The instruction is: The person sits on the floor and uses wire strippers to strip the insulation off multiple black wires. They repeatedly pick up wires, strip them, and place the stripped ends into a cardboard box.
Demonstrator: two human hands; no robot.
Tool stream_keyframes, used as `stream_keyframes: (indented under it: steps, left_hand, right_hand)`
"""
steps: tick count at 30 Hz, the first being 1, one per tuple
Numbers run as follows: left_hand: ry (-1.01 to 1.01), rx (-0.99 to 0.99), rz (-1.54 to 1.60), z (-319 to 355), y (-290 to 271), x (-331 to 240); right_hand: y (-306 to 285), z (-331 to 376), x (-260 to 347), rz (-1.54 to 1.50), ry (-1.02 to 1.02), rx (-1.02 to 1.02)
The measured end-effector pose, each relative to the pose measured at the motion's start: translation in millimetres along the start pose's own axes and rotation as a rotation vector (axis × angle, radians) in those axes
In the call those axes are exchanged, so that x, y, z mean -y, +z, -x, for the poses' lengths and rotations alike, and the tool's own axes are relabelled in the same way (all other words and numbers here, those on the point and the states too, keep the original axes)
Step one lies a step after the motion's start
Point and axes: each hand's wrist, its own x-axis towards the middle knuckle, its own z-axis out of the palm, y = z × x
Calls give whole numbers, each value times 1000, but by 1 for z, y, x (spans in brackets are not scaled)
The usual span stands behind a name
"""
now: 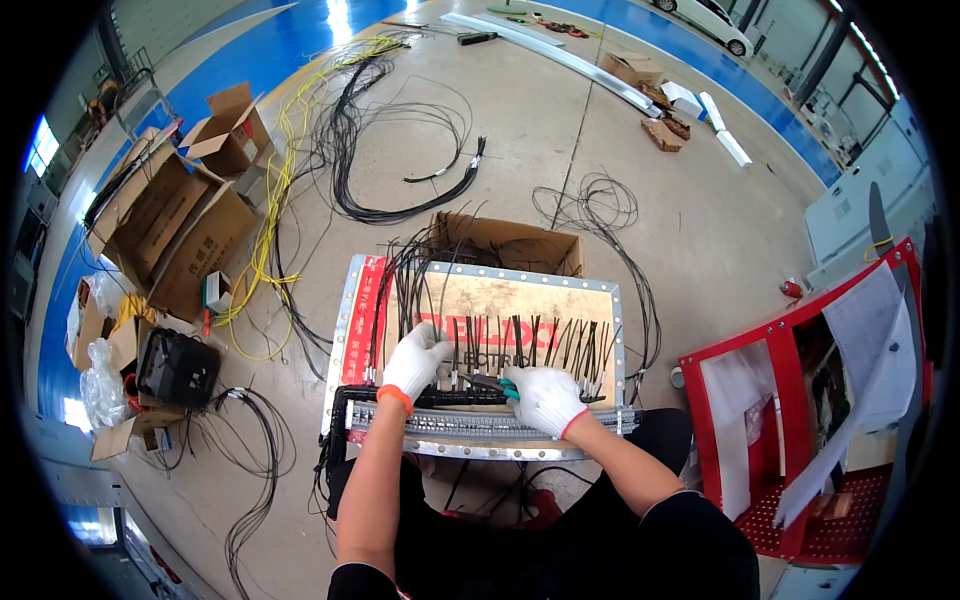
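Observation:
My right hand (543,400), in a white knit glove, is closed on green-handled pliers (486,382). Their dark jaws point left, among the lower ends of the upright black wires (520,338). Beside them my left hand (418,360), gloved with an orange cuff, has its fingers pinched together on a black wire; the exact grip is partly hidden. A black-wrapped cable bundle (450,397) runs sideways under both hands, and the wires stand up from it in a row. Along its near side lies a grey slotted strip (470,424). All this rests on a metal-edged wooden case (590,300).
Behind the case stands an open cardboard box (540,245). Black cable coils (350,190) and yellow cable (268,260) lie on the floor. To the left are cartons (180,235) and a black container (178,367); a red metal rack (790,400) stands close on the right.

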Motion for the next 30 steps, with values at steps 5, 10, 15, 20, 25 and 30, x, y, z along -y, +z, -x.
stream_keyframes:
  steps: [5, 10, 15, 20, 25, 30]
  left_hand:
    - [84, -43, -191, 4, 3, 6]
    - [55, -105, 14, 3, 3, 14]
    - [27, -90, 251, 3, 1, 8]
    - [74, -120, 119, -8, 6, 2]
    - [69, -106, 204, -13, 7, 4]
    - [44, -104, 270, -15, 5, 12]
  right_hand:
    - [2, -1, 3, 5, 23, 18]
    - [0, 0, 3, 3, 4, 17]
    - [3, -2, 0, 9, -9, 41]
    - [3, -3, -1, 32, -15, 48]
    - [0, -4, -1, 39, -13, 76]
    - [-16, -9, -3, -66, -55, 196]
